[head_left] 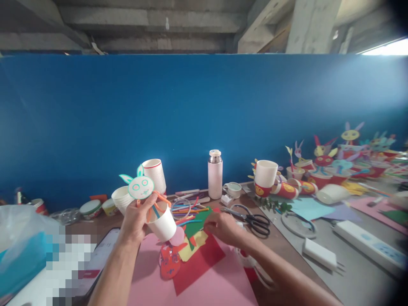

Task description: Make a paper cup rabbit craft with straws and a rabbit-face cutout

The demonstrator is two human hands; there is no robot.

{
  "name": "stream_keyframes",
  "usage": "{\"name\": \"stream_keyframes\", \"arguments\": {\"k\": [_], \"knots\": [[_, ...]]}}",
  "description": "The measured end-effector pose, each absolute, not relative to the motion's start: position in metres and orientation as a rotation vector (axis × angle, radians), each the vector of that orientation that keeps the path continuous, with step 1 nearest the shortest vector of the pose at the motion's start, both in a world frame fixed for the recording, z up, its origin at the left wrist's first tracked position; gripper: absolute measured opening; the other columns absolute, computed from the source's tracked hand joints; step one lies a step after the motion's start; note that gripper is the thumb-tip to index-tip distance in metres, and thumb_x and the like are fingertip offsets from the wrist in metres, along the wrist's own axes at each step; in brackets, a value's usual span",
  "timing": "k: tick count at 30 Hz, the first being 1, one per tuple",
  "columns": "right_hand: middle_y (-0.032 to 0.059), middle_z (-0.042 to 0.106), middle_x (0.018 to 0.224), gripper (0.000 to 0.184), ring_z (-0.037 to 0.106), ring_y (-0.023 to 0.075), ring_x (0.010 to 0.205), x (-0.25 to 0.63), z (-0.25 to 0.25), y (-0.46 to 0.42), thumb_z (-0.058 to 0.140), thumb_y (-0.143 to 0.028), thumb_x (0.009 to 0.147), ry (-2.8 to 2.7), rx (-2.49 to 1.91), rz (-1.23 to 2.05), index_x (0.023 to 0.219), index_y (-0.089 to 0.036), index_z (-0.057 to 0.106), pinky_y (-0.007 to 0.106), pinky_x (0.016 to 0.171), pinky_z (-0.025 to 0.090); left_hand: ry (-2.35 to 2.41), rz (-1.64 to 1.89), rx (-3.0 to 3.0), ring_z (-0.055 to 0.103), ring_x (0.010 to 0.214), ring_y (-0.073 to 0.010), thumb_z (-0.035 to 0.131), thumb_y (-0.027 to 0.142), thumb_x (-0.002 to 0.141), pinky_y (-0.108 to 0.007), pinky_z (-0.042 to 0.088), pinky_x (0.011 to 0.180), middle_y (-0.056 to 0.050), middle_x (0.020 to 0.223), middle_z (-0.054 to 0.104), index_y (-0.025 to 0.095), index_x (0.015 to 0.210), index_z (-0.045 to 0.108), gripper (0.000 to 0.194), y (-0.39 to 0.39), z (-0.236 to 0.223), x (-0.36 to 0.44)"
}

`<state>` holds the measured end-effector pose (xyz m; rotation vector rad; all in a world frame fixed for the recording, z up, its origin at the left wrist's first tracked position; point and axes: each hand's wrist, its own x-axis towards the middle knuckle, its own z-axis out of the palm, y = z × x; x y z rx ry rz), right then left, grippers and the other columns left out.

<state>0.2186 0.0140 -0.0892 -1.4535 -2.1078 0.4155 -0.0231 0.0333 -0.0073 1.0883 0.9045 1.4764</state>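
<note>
My left hand (137,221) is closed on a white paper cup (164,225), tilted above the table. A white paper rabbit face (140,187) with turquoise-edged ears stands up at the cup's rim. Orange strips and a blue strip (155,211) show at the cup's mouth. My right hand (221,225) is curled low over coloured paper, beside a green paper piece (199,225); its fingertips are hidden. Below lie a red paper face (170,262) with drawn features, a yellow paper piece (193,250) and a red sheet (200,270), on pink paper (149,289).
Black-handled scissors (258,224) lie right of my right hand. A pink thermos (215,176) stands behind, near the blue partition (191,106). Stacked paper cups (155,174) are at back left. Decorated cups (323,176) and a power strip (369,242) occupy the right side.
</note>
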Motion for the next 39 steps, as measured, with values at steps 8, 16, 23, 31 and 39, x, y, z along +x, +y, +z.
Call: {"name": "stream_keyframes", "arguments": {"k": [8, 16, 23, 31, 39], "knots": [[0.0016, 0.066, 0.078, 0.019, 0.057, 0.0152, 0.076, 0.179, -0.09, 0.0, 0.048, -0.017, 0.075, -2.386, -1.417, 0.221, 0.073, -0.021, 0.067, 0.022, 0.067, 0.034, 0.919, 1.559, 1.044, 0.064, 0.06, -0.0208, 0.074, 0.032, 0.056, -0.028, 0.049, 0.057, -0.004, 0.066, 0.069, 0.012, 0.076, 0.064, 0.03, 0.026, 0.006, -0.026], [0.0076, 0.064, 0.087, 0.015, 0.056, 0.0211, 0.082, 0.146, -0.099, 0.008, 0.055, -0.025, 0.073, -2.438, -1.527, 0.104, 0.083, -0.018, 0.064, 0.031, 0.076, 0.036, 0.888, 1.57, 1.094, 0.064, 0.059, -0.0203, 0.069, 0.032, 0.063, -0.028, 0.049, 0.056, -0.005, 0.064, 0.069, 0.011, 0.075, 0.063, 0.025, 0.024, 0.008, -0.026], [0.0126, 0.065, 0.081, 0.017, 0.058, 0.0207, 0.074, 0.136, -0.109, 0.009, 0.05, -0.021, 0.075, -2.448, -1.566, 0.108, 0.075, -0.011, 0.064, 0.028, 0.066, 0.036, 0.897, 1.582, 1.072, 0.064, 0.06, -0.0217, 0.071, 0.033, 0.059, -0.029, 0.049, 0.057, -0.005, 0.065, 0.069, 0.012, 0.076, 0.063, 0.028, 0.023, 0.009, -0.026], [0.0008, 0.066, 0.072, 0.013, 0.056, 0.0137, 0.067, 0.142, -0.101, -0.028, 0.052, -0.019, 0.071, -2.423, -1.398, 0.295, 0.069, -0.02, 0.065, 0.024, 0.067, 0.033, 0.9, 1.576, 1.066, 0.065, 0.06, -0.0227, 0.072, 0.034, 0.057, -0.03, 0.049, 0.055, -0.005, 0.066, 0.069, 0.012, 0.075, 0.063, 0.03, 0.023, 0.009, -0.023], [-0.0011, 0.068, 0.07, 0.015, 0.056, 0.0113, 0.062, 0.14, -0.099, -0.053, 0.05, -0.017, 0.071, -2.325, -1.334, 0.523, 0.071, -0.02, 0.064, 0.021, 0.068, 0.035, 0.892, 1.557, 1.089, 0.064, 0.058, -0.0197, 0.072, 0.033, 0.059, -0.027, 0.049, 0.055, -0.004, 0.065, 0.069, 0.012, 0.074, 0.063, 0.027, 0.024, 0.008, -0.021]]}}
